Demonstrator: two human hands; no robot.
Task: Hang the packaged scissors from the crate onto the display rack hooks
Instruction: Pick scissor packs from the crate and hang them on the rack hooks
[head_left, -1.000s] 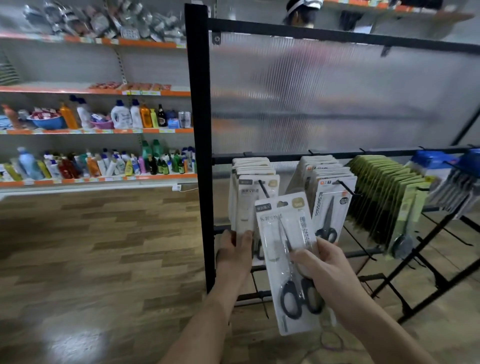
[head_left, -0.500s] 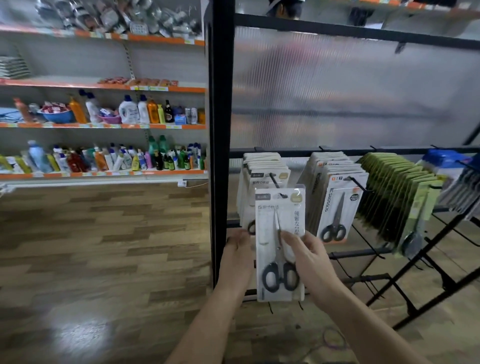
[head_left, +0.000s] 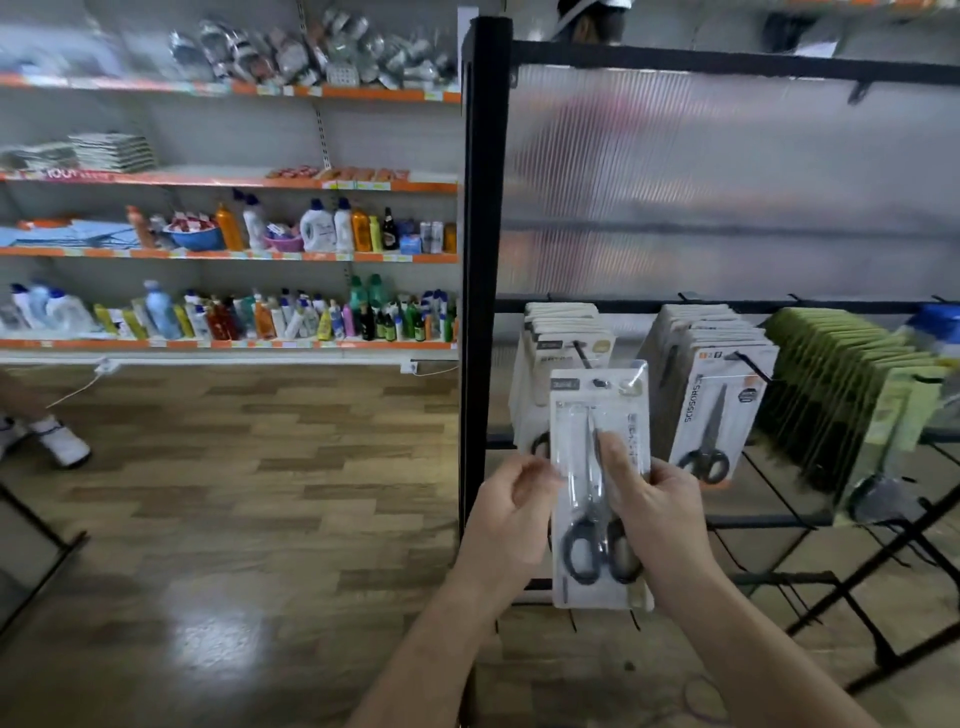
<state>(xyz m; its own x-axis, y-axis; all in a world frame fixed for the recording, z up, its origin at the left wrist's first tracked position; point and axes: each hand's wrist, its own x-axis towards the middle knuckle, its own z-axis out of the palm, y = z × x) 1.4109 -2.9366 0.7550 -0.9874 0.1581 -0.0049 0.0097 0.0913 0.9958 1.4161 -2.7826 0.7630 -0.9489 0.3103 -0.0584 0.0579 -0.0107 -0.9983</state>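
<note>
A pack of scissors (head_left: 575, 467), clear front on a white card with black handles at the bottom, is held upright in front of the left-most row of a black display rack (head_left: 483, 260). Its hang hole sits just below the tip of that row's hook (head_left: 582, 356). The right hand (head_left: 660, 514) grips the pack's right side, thumb laid across the front and fingers behind. The left hand (head_left: 511, 512) is at the pack's left edge with its fingers curled; blur hides whether it pinches the edge.

Behind the pack hangs a stack of matching packs (head_left: 561, 332). To the right is a second stack (head_left: 711, 374) marked "SCISSORS", then a row of green packs (head_left: 841, 379). Left of the rack, orange-edged shelves (head_left: 234, 254) hold bottles above a wood-pattern floor (head_left: 260, 493). A white shoe (head_left: 60, 441) shows at the far left.
</note>
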